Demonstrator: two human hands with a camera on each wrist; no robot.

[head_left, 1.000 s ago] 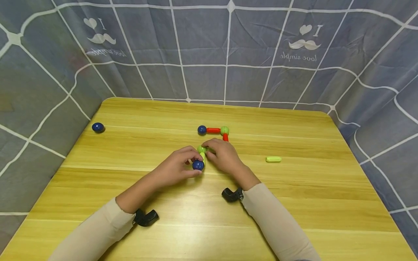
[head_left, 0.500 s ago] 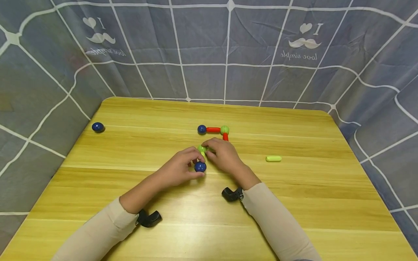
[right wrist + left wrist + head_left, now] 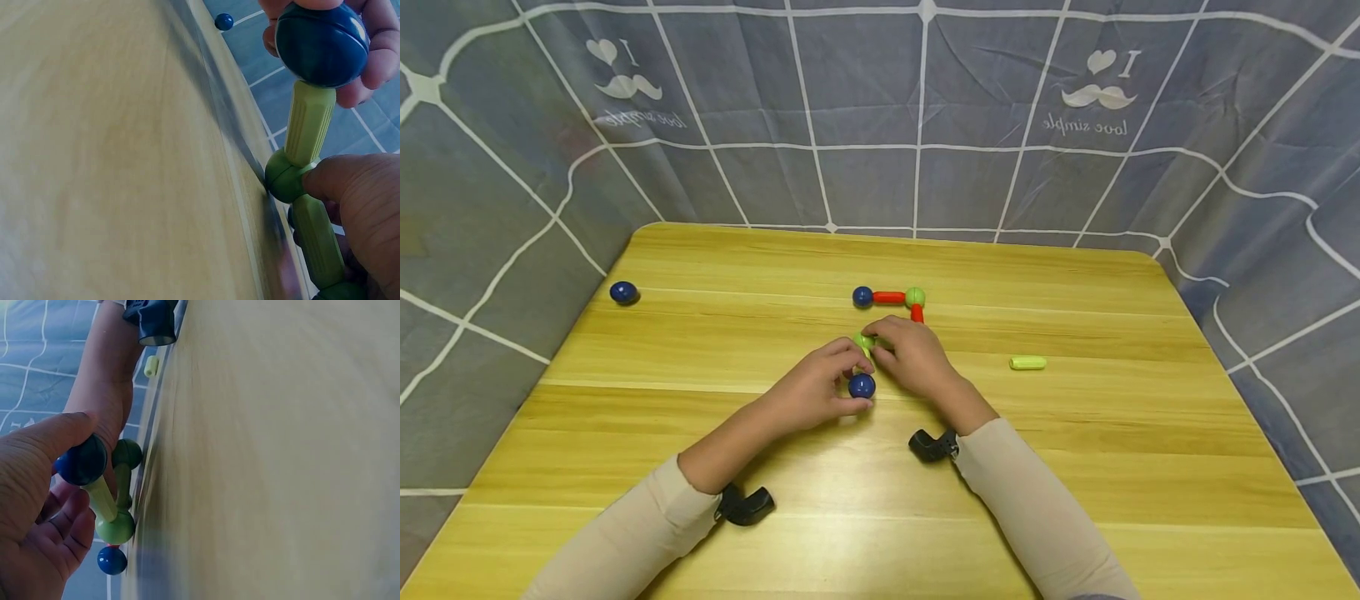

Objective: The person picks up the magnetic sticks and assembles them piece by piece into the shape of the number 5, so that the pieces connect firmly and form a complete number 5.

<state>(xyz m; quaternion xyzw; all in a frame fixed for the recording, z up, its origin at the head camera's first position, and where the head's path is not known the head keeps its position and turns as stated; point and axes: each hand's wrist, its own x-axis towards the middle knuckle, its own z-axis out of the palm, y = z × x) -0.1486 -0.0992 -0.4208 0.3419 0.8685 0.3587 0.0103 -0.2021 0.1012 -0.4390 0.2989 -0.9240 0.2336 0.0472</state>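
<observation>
My left hand (image 3: 815, 385) pinches a dark blue ball (image 3: 861, 386) between thumb and fingers. From that ball a yellow-green rod (image 3: 309, 122) runs to a green ball (image 3: 863, 342), as the right wrist view shows. My right hand (image 3: 913, 354) grips this green ball, with its thumb against it. A second green rod (image 3: 317, 240) leads from the same ball to another green ball (image 3: 127, 453), partly hidden by my right hand in the head view. The blue ball is raised off the table in both wrist views.
Beyond my hands lies a piece with a blue ball (image 3: 862, 297), a red rod (image 3: 890, 297), a green ball (image 3: 915, 297) and another red rod (image 3: 917, 313). A loose yellow-green rod (image 3: 1027, 362) is at the right, a loose blue ball (image 3: 623, 292) at the far left.
My left hand has shifted slightly right and towards me with the blue ball. The right hand stays in place on the green ball.
</observation>
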